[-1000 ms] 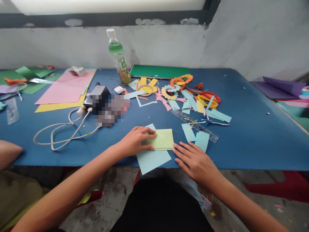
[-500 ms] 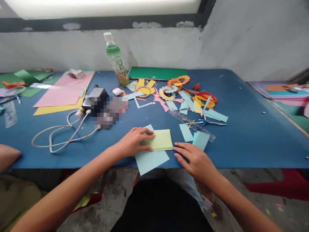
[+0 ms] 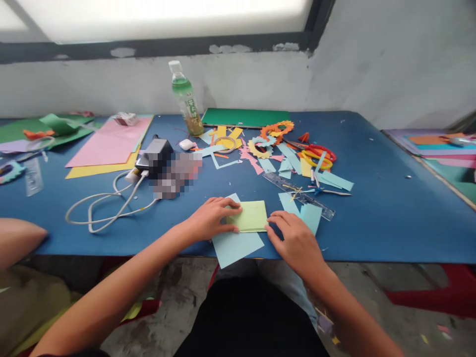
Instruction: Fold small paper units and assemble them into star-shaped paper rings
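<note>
A folded light-green paper (image 3: 253, 216) lies near the table's front edge, partly on top of a light-blue sheet (image 3: 238, 248). My left hand (image 3: 215, 218) grips its left end, fingers over the top and thumb by the lower edge. At the right edge of the folded paper, the bent fingertips and thumb of my right hand (image 3: 292, 235) close on its side. Light-blue paper pieces (image 3: 311, 216) and a clear ruler (image 3: 286, 184) lie just beyond my right hand.
Scissors with red and yellow handles (image 3: 318, 154) lie among paper scraps (image 3: 253, 161) and a tape roll (image 3: 225, 143). A green-labelled bottle (image 3: 188, 106) stands behind. Left are a black device (image 3: 158, 148), a white cable (image 3: 89, 213) and another person's arm (image 3: 20, 240).
My right hand has moved slightly left, and its fingers have curled in against the folded paper's right edge. My left hand keeps its hold. The view has shifted a little.
</note>
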